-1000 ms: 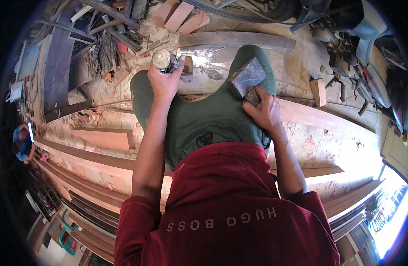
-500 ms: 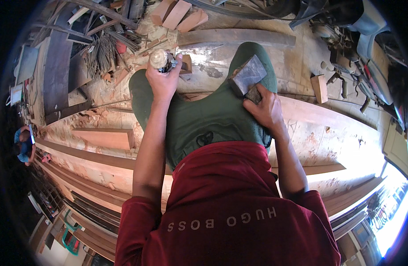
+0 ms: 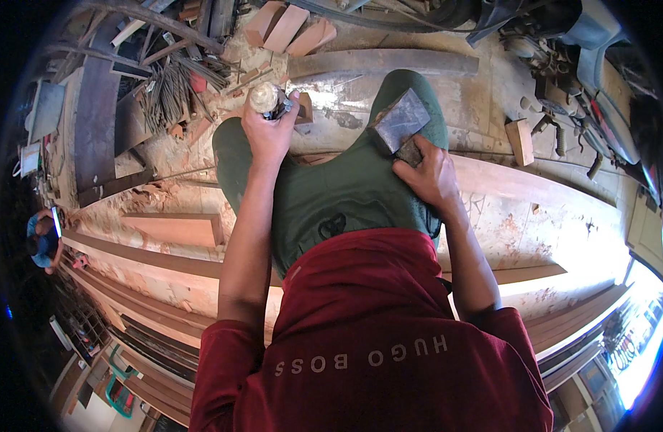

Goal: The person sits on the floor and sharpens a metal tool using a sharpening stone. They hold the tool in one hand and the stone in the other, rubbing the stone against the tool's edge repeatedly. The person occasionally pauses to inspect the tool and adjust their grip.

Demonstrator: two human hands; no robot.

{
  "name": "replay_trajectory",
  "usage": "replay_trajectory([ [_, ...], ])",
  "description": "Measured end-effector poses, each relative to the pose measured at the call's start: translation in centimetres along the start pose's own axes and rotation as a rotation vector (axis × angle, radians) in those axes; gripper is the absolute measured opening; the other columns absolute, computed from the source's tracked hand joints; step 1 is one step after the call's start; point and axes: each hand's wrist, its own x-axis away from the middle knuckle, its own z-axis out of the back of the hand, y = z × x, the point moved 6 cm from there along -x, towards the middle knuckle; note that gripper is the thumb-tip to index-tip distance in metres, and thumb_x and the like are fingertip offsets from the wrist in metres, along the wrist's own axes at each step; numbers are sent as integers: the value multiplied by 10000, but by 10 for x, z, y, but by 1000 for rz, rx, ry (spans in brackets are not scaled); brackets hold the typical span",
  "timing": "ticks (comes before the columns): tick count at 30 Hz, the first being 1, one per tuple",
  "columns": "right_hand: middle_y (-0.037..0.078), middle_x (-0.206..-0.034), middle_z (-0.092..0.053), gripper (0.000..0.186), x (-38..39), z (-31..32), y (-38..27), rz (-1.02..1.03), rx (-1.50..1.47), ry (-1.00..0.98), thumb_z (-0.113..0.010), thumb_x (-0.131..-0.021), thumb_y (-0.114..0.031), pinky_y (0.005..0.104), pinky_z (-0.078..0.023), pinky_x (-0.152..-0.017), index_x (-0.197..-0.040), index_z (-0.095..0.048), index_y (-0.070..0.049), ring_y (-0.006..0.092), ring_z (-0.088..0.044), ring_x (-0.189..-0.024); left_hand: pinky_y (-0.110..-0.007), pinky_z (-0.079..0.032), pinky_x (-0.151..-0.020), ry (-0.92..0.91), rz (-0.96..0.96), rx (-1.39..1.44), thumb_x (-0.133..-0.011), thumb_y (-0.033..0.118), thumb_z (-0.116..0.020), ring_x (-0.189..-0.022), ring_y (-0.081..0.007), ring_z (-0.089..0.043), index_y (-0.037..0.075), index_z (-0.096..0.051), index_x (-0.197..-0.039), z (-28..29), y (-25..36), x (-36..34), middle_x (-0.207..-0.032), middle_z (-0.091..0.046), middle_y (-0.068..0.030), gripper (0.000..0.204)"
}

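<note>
My left hand (image 3: 270, 133) is closed round a wooden-handled tool (image 3: 264, 97), held upright beside my left knee. From above I see its round, pale, worn top and some bluish metal next to it; its lower end is hidden. Just right of these fingers is a small brown wood block (image 3: 305, 108). My right hand (image 3: 434, 173) grips the short handle of a mallet (image 3: 402, 119). The mallet's dark, scuffed, block-shaped head lies tilted against my right thigh, in green trousers (image 3: 324, 187).
A long reddish plank (image 3: 533, 191) runs under my legs. A short beam (image 3: 177, 229) lies left, with wood chips around. Sticks (image 3: 169, 93), wood blocks (image 3: 285, 29) and a grey board (image 3: 382, 63) are ahead. A motorcycle (image 3: 598, 79) stands right. Another person (image 3: 43, 241) is far left.
The view has shifted slightly. Both hands keep their grips and nearly the same places. The person at the far left has moved a little.
</note>
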Motion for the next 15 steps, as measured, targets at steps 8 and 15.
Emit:
replay_trajectory([
  [8, 297, -827, -678, 456, -2, 0, -11, 60, 23, 2, -731, -766, -399, 537, -527, -766, -1027, -655, -33, 471, -675, -841, -306, -509, -678, -6, 0, -8, -796, 170, -848, -688, -137, -593, 15, -635, -882, -1, 3, -1, -769, -650, -53, 277],
  [15, 280, -797, -661, 462, -16, 32, -95, 381, -42, 106, -743, -845, -405, 512, -524, -726, -1038, -601, -9, 470, -667, -815, -420, -516, -841, -171, -37, -79, -746, 135, -815, -934, -347, -642, 0, -645, -1069, -3, 2, 1, -997, -656, -169, 389],
])
